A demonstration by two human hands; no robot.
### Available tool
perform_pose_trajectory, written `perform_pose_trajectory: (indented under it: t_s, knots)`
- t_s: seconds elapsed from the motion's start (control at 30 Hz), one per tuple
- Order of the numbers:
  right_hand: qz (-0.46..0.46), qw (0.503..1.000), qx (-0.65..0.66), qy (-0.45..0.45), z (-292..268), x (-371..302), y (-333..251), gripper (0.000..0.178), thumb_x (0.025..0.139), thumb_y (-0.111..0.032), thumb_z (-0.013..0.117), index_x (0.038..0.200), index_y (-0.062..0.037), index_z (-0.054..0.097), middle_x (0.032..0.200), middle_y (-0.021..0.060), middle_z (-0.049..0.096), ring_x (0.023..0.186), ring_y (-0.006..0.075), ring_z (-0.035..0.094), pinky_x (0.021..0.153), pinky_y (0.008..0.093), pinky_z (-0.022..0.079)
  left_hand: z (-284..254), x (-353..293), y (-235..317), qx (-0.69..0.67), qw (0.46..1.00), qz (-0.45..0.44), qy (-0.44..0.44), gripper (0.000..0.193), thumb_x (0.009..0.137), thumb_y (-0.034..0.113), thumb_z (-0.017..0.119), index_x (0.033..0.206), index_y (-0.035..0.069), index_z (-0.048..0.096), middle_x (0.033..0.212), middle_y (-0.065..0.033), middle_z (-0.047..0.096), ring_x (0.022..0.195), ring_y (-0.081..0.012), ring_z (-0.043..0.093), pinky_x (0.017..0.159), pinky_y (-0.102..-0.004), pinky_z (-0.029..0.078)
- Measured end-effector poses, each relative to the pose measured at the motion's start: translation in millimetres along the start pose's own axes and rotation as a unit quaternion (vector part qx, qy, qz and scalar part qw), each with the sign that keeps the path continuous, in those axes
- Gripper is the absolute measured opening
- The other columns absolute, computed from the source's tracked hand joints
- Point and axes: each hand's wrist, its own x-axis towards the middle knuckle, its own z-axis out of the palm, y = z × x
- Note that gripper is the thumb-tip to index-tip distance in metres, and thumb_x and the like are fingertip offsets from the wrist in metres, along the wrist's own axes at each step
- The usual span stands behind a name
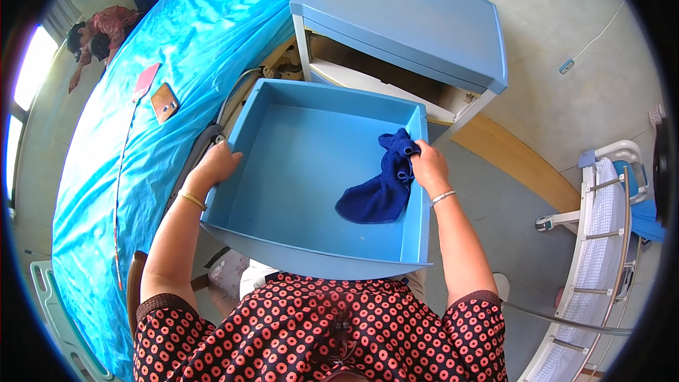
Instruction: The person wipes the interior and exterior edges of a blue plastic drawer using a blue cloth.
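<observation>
A phone (165, 104) and a pink swatter (146, 81) lie on blue sheeting (86, 170), opposite a railed bed (598, 240).

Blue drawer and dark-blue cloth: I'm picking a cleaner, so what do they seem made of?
Drawer: probably moulded plastic, satin finish; its colour is even, its corners rounded.
Cloth: likely terry or microfibre, matte; it looks fuzzy and folds softly.

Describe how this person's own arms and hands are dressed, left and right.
Both hands are ungloved and both forearms bare. The left hand has a gold-toned bangle at its wrist; the right hand has a silver-toned bangle. The short sleeves are dark, printed with orange-red rings, and end in brownish cuffs.
</observation>
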Motion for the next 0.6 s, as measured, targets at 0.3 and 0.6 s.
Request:
perform_pose_trajectory:
  t_s: [0.3, 0.6]
  knots:
    - [-0.036, 0.993, 0.057, 0.097, -20.6, 2.1, 21.1, 0.021, 0.078, -0.018, 0.056, 0.098, -0.0117, 0.058, 0.088, 0.0175, 0.059, 0.085, 0.0361, 0.056, 0.072, 0.0431, 0.045, -19.6, 17.8, 24.3, 0.04, 0.99, 0.086, 0.101, 0.043, 0.084, 0.033, 0.054, 0.089, -0.01, 0.051, 0.08, -0.0254, 0.06, 0.077, -0.0349, 0.062, 0.068, -0.0389, 0.049]
    - [0.015, 0.991, 0.05, 0.122, -26.8, 2.1, 25.1, 0.022, 0.08, -0.023, 0.056, 0.099, -0.0134, 0.059, 0.089, 0.0161, 0.06, 0.086, 0.0355, 0.056, 0.072, 0.0425, 0.045, -21.3, 46.8, 46.9, -0.012, 0.995, 0.078, 0.067, 0.042, 0.084, 0.03, 0.053, 0.097, -0.009, 0.052, 0.097, -0.029, 0.057, 0.095, -0.038, 0.056, 0.082, -0.0409, 0.044]
